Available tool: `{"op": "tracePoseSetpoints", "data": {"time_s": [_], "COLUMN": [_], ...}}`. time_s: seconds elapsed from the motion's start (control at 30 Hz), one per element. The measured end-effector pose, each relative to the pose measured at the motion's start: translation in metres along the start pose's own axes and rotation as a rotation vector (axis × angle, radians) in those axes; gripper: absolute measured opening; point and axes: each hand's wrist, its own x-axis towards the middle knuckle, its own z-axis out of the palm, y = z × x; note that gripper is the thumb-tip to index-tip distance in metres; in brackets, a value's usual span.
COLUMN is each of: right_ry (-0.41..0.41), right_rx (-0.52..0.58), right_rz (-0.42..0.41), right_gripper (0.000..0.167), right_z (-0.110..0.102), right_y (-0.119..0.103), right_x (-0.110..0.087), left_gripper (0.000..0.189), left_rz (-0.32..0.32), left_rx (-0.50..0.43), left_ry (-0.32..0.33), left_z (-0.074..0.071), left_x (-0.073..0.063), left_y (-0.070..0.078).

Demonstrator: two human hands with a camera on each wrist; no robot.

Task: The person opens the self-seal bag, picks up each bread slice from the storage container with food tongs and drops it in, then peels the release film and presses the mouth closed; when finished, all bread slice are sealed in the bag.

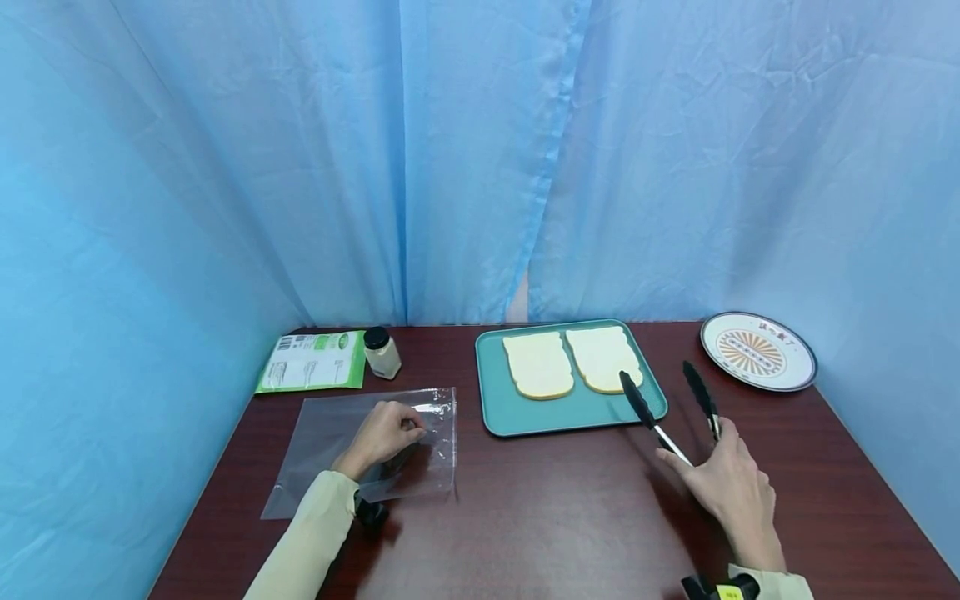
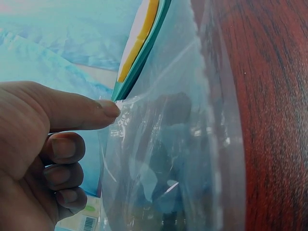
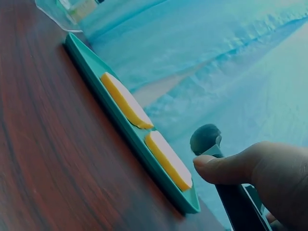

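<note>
My left hand (image 1: 386, 433) is over a clear plastic bag (image 1: 322, 450) lying at the left of the table. In the left wrist view, thumb and curled fingers pinch the bag's edge (image 2: 122, 113), and its film stands raised there. My right hand (image 1: 731, 483) grips a pair of tongs (image 1: 672, 443) with black tips, their arms spread apart with nothing between them. One tip is near the front right of a teal tray (image 1: 495, 417), where two slices of bread, a left slice (image 1: 538, 365) and a right slice (image 1: 603, 358), lie side by side.
A white plate (image 1: 757, 352) with a dark rim and sunburst pattern is at the back right. At the back left are a green-and-white packet (image 1: 311, 361) and a small jar (image 1: 382, 353) with a black lid. Blue curtains (image 1: 480, 167) hang behind the dark wooden table (image 1: 555, 517).
</note>
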Motion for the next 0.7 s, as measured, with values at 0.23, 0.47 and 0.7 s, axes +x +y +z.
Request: {"op": "tracePoseSetpoints", "data": {"time_s": [0.23, 0.47, 0.7], "right_ry": [-0.006, -0.014, -0.034], "right_rx": [-0.029, -0.049, -0.086], "right_rz": [-0.052, -0.097, -0.109], "right_gripper": [0.119, 0.115, 0.115], "right_z": [0.008, 0.016, 0.024], "right_y": [-0.01, -0.022, -0.037], "right_x": [0.001, 0.001, 0.004], "left_gripper": [0.008, 0.008, 0.008], "left_rz": [-0.009, -0.002, -0.011], "left_rx": [0.005, 0.013, 0.016], "left_ry": [-0.007, 0.004, 0.005], "left_z": [0.0, 0.001, 0.003], "left_x": [0.002, 0.001, 0.0], "left_y": [0.002, 0.001, 0.001]}}
